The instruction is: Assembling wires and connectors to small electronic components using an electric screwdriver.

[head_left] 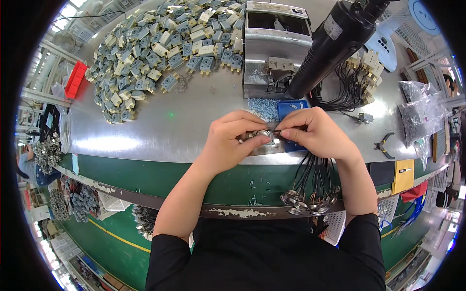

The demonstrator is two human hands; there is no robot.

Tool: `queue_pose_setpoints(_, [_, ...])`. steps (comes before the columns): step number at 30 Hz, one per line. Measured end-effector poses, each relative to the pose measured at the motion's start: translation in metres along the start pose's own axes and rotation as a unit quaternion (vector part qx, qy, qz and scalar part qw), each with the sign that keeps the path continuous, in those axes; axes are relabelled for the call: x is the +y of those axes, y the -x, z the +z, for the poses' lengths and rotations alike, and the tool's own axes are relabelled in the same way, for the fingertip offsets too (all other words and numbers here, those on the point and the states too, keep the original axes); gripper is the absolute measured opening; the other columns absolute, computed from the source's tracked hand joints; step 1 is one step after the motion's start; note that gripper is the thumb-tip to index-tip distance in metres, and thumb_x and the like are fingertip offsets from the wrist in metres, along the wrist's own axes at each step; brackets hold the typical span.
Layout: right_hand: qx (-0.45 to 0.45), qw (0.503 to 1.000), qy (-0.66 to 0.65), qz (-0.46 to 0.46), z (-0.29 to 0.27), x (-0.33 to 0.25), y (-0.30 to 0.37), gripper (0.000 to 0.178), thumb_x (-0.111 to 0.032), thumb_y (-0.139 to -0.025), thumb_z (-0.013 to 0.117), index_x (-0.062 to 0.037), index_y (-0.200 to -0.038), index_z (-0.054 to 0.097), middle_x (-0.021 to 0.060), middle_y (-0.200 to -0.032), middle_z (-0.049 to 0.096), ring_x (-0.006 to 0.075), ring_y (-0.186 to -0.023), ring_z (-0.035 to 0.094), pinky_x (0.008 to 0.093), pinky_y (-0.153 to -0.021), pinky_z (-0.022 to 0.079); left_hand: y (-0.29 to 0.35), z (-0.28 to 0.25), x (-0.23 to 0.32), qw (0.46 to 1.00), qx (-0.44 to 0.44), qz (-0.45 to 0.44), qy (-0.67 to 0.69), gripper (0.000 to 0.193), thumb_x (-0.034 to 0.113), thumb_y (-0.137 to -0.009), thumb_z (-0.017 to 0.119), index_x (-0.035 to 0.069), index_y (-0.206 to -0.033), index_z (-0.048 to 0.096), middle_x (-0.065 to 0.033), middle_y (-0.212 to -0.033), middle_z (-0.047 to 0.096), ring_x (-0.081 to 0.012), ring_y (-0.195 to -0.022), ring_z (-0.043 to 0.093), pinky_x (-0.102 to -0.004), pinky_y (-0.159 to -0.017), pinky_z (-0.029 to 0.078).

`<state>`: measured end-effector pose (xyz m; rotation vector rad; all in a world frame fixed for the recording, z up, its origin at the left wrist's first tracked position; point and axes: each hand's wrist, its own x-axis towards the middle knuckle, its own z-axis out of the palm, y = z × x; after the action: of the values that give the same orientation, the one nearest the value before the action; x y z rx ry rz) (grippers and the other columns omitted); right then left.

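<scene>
My left hand [235, 138] is closed, thumb and fingers pinching a small part with a shiny rounded metal face [264, 134]; the fingers hide much of it. Right beside it, my right hand [318, 133] pinches a thin dark wire [277, 131] that meets this part. Below my right hand, a bunch of black wires with round metal ends [313, 199] hangs over the table's front edge. Just beyond both hands lie a heap of small silver screws [263, 107] and a blue tray [292, 105], partly covered by my right hand.
A large pile of grey and cream blocks [160, 53] covers the back left. Behind my hands stands a metal machine [272, 46], with a black cylindrical tool [330, 46] slanting beside it. Wired blocks [366, 72], pliers [386, 146] and a red bin [75, 80] sit around the metal tabletop.
</scene>
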<state>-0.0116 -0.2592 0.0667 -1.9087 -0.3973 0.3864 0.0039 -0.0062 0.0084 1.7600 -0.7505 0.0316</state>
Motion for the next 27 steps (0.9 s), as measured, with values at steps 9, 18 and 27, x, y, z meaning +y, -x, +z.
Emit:
queue_pose_setpoints(9, [0.024, 0.999, 0.035, 0.025, 0.003, 0.009, -0.002, 0.012, 0.003, -0.091, 0.073, 0.0074, -0.101, 0.076, 0.0133, -0.091, 0.075, 0.0184, -0.080, 0.068, 0.0309, -0.075, 0.053, 0.000, 0.006, -0.007, 0.994, -0.017, 0.074, -0.078, 0.038, 0.011, -0.069, 0.096, 0.001, -0.099, 0.075, -0.0128, -0.106, 0.074, -0.0302, -0.104, 0.073, -0.0395, -0.091, 0.059])
queue_pose_setpoints(18, [0.028, 0.963, 0.222, -0.152, 0.007, 0.004, -0.003, 0.020, 0.009, -0.078, 0.073, 0.0035, -0.097, 0.077, 0.0157, -0.091, 0.071, 0.0347, -0.091, 0.066, 0.0422, -0.080, 0.054, -0.006, 0.004, -0.004, 0.999, -0.041, 0.003, -0.008, 0.034, 0.008, -0.074, 0.093, 0.000, -0.101, 0.075, -0.0149, -0.111, 0.075, -0.0286, -0.102, 0.074, -0.0371, -0.090, 0.059])
queue_pose_setpoints(27, [0.008, 0.959, 0.247, -0.137, 0.007, -0.003, -0.003, 0.022, 0.007, -0.077, 0.073, 0.0028, -0.098, 0.077, 0.0139, -0.091, 0.070, 0.0340, -0.091, 0.065, 0.0423, -0.080, 0.054, -0.004, 0.005, -0.006, 0.997, -0.064, -0.031, 0.003, 0.033, 0.007, -0.076, 0.091, 0.000, -0.104, 0.075, -0.0153, -0.112, 0.076, -0.0301, -0.105, 0.075, -0.0386, -0.092, 0.060])
